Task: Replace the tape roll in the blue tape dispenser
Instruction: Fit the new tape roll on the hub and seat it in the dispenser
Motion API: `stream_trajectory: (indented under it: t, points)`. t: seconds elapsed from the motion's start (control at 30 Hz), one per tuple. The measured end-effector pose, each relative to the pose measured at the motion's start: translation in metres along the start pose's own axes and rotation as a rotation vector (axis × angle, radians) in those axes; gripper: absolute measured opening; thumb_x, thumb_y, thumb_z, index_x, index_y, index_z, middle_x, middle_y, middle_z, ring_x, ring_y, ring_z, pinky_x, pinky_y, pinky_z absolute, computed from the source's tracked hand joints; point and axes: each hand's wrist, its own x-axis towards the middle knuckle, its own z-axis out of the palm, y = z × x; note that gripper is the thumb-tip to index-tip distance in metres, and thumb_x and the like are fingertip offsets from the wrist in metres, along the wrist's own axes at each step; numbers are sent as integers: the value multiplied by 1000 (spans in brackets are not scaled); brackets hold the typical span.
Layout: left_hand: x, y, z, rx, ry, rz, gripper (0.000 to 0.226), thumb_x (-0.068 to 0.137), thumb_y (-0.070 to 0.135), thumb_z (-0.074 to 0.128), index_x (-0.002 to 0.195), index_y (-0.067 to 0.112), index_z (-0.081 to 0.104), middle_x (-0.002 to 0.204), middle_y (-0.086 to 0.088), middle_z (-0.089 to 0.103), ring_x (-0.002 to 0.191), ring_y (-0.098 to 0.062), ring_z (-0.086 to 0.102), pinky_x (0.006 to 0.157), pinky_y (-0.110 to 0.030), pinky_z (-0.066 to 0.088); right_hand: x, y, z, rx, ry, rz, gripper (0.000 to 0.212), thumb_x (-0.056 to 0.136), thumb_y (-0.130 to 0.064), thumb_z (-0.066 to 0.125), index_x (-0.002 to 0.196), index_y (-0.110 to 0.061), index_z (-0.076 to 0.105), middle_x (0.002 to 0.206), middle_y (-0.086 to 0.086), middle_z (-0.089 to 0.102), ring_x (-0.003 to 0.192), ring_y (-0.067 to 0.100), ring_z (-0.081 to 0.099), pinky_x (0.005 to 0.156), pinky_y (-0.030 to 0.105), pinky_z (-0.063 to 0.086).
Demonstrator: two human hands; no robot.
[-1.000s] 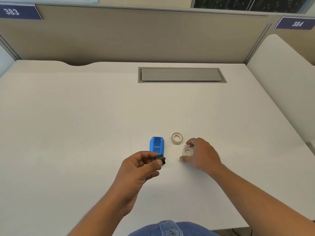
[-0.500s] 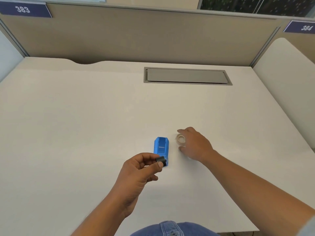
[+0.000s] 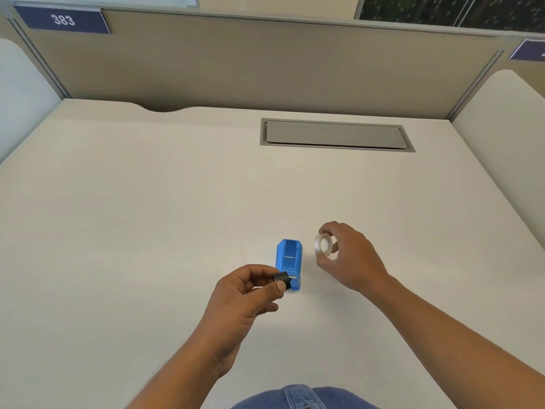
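Nearest: denim (image 3: 300, 398) at the desk's front edge, both forearms reaching out over it. Left hand (image 3: 236, 302) is pinched on the black spindle (image 3: 281, 279), thumb and forefinger clamped on it, held just above the near end of the dispenser (image 3: 289, 262). Spindle's small pin end points right, toward the dispenser.

Dispenser sits flat on the desk (image 3: 147, 231), cradle open and bare, no roll in it. So I'd say removal is done: spindle is out, cradle is clear.

Right hand (image 3: 351, 258), just right of the dispenser, grips the tape roll (image 3: 323, 246) by its rim, fingers curled around it, roll tilted with its hole facing left. Looks lifted off the desk, but can't confirm the gap. Only one roll is in view; can't tell whether another lies hidden under the hand.

Left to do, as I read it: thread spindle through roll, drop the assembly into the cradle, pull the tape end to the cutter.

Room: hands are apart, dispenser between them, nothing else nearby. Wide bare desk on all sides. Farther back a grey cable hatch (image 3: 336, 134), well clear. Beyond it the partition (image 3: 265, 63) with a "383" tag (image 3: 62, 19). Side panel (image 3: 501, 128) at right, also well clear. Front edge is the only close drop.
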Motion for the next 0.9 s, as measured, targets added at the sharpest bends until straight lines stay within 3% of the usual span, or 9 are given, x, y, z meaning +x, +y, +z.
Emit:
stream_trajectory:
  t: [0.13,0.3,0.53,0.7,0.9]
  points:
    - [1,4,-1,33,0,29,16,80,10,75,95,16,74,93,-8,76,87,-20,68,76,-32,53,-27,-22,-15,196,-30,-26,23,85,-33,64,105,-42,57,100,-17,63,76,6,66,67,31,56]
    - [-2,9,-2,40,2,61,19,80,10,74,98,16,72,94,-6,77,89,-21,70,75,-31,54,-54,-44,-32,498,-129,35,20,86,-24,68,99,-39,66,89,-3,69,71,17,71,71,41,61]
    - [-12,8,-6,57,-21,103,21,79,10,76,99,14,73,93,-6,77,86,-22,71,72,-27,55,-81,-64,-40,667,-204,2,26,81,-17,76,97,-36,72,98,-9,72,87,13,70,70,25,57]
    - [-17,15,-3,92,-45,139,19,78,14,77,96,20,74,92,-5,78,82,-23,70,79,-34,57,-89,-79,-48,722,-174,-75,26,79,-11,77,96,-30,74,107,-7,71,93,18,71,69,24,56]
    - [-23,17,0,110,-79,178,18,78,12,77,94,20,76,91,-3,78,78,-21,69,72,-25,56,-90,-90,-49,766,-154,-170,26,77,-11,77,100,-24,74,108,-1,70,94,24,71,79,26,58]
